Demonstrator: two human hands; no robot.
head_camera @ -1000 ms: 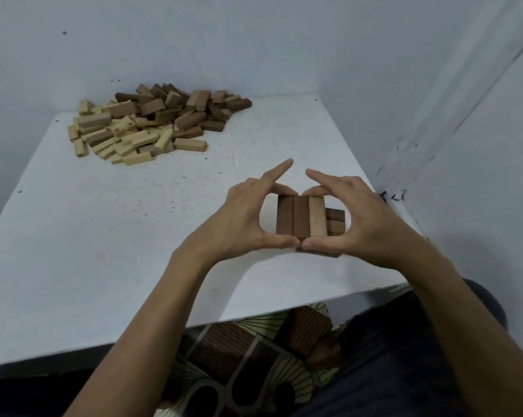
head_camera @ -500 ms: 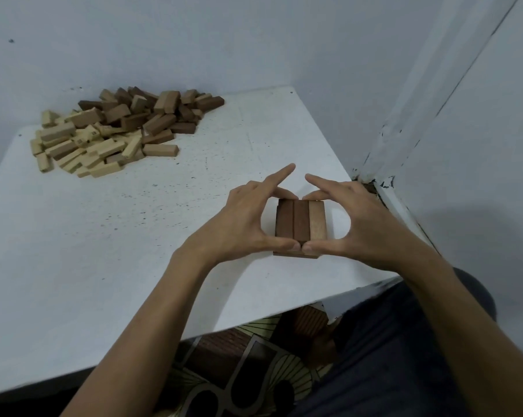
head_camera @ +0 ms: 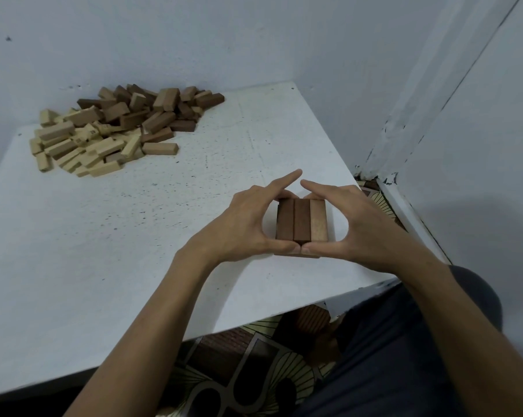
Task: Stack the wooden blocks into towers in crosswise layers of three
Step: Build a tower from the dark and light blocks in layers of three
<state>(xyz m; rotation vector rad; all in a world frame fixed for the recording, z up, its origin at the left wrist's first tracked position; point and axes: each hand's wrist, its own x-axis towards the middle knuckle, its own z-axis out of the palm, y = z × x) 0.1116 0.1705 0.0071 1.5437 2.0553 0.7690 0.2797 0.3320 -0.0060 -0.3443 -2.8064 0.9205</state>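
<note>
- The tower (head_camera: pixel 301 219) stands on the white table (head_camera: pixel 103 251), close to the near edge and toward the right side of it.
- Its top layer has 3 blocks lying side by side and touching: 2 dark brown ones on the left and in the middle, and 1 lighter one on the right. Their long sides run away from the person.
- Under the thumbs a thin strip of wood from a lower layer shows; how many layers are below I cannot tell.
- The left hand (head_camera: pixel 245 227) grasps the tower from the left. Its thumb presses on the near end of the blocks, its curled fingers touch the far end, and its index finger points straight out over the far side.
- The right hand (head_camera: pixel 362 227) grasps the tower from the right in the same way, as a mirror of the other hand.
- The 2 thumb tips meet at the near edge, and the 2 index tips are near each other but apart.
- The pile of loose blocks (head_camera: pixel 118 127), light and dark mixed, lies at the far left of the table against the wall (head_camera: pixel 254 40), well apart from the tower.
- Below the near edge of the table show a patterned floor covering (head_camera: pixel 254 356) and dark trousers (head_camera: pixel 389 356).
</note>
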